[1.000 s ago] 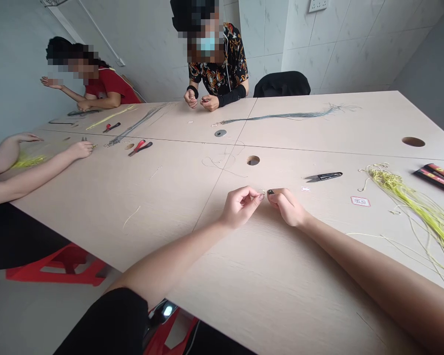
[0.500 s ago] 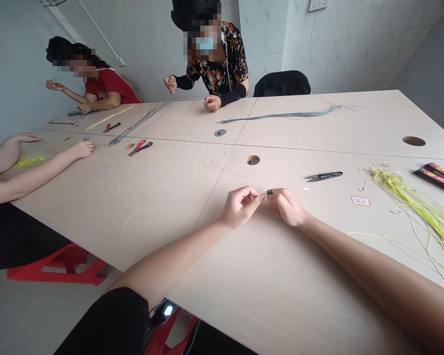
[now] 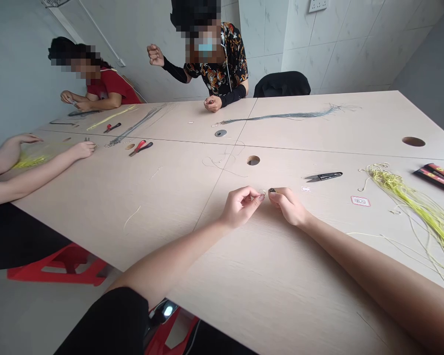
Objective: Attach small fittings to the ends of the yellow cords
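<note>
My left hand (image 3: 241, 206) is closed in a pinch above the table. Between its thumb and fingertip sits a small, thin, curved hook (image 3: 263, 192), too tiny to see in detail. Facing it, a short gap away, my right hand (image 3: 286, 204) is closed too, thumb pressed to its fingers. Something black covers a fingertip there. Whatever that pinch holds is hidden or too fine to make out. Thread snips (image 3: 324, 176) lie beyond my right hand. Farther right is a bundle of yellow-green lines (image 3: 422, 212) with curled ends.
Red-and-black packets (image 3: 438, 176) lie at the right, near a small printed label (image 3: 360, 201). Red-handled pliers (image 3: 140, 147), a bundle of grey lines (image 3: 281, 116) and a round table hole (image 3: 253, 160) are farther off. Co-workers sit opposite and at the left.
My right hand has shifted very slightly right, widening the gap between my fingertips. My left hand stays put. The opposite co-worker's raised hand has moved left and up; the far-left co-worker's hands have come together.
</note>
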`<action>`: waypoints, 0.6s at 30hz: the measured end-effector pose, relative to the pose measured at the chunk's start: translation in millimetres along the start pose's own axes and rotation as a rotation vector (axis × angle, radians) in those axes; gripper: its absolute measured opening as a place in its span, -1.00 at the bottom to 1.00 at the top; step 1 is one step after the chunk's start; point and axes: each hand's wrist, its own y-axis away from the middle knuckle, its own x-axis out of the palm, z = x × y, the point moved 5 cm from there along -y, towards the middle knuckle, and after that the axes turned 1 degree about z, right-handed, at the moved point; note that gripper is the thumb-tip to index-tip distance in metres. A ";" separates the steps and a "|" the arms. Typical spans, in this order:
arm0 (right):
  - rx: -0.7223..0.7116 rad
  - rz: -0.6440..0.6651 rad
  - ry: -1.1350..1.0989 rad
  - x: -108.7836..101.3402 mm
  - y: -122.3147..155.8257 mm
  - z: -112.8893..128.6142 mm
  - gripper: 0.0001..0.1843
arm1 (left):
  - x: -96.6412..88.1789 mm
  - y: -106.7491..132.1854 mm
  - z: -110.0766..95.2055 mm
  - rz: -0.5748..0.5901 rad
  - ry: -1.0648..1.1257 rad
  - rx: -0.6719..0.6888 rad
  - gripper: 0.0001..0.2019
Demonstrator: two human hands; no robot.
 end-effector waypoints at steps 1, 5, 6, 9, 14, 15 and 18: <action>0.004 -0.012 -0.014 -1.1 0.3 -0.7 -0.61 | 0.0 -0.1 0.0 0.000 0.004 -0.007 -0.61; 0.029 -0.122 -0.032 -8.5 2.2 -0.2 -0.63 | -0.3 -0.7 0.7 -0.001 0.008 -0.022 -0.64; 0.026 -0.150 -0.031 -10.2 2.8 0.7 -0.66 | -0.4 -1.0 1.2 -0.002 0.008 -0.028 -0.64; 0.001 -0.211 -0.032 -13.6 4.3 3.3 -0.68 | -0.2 -1.6 3.5 0.008 0.026 -0.061 -0.67; -0.014 -0.212 -0.012 -12.8 4.7 2.7 -0.69 | 1.2 -1.8 5.8 0.035 0.037 -0.101 -0.70; -0.018 -0.209 -0.004 -12.4 4.6 2.6 -0.69 | 1.3 -1.7 5.8 0.037 0.034 -0.101 -0.70; -0.036 -0.208 0.018 -11.8 4.2 3.1 -0.69 | 1.1 -1.6 6.1 0.040 0.025 -0.098 -0.71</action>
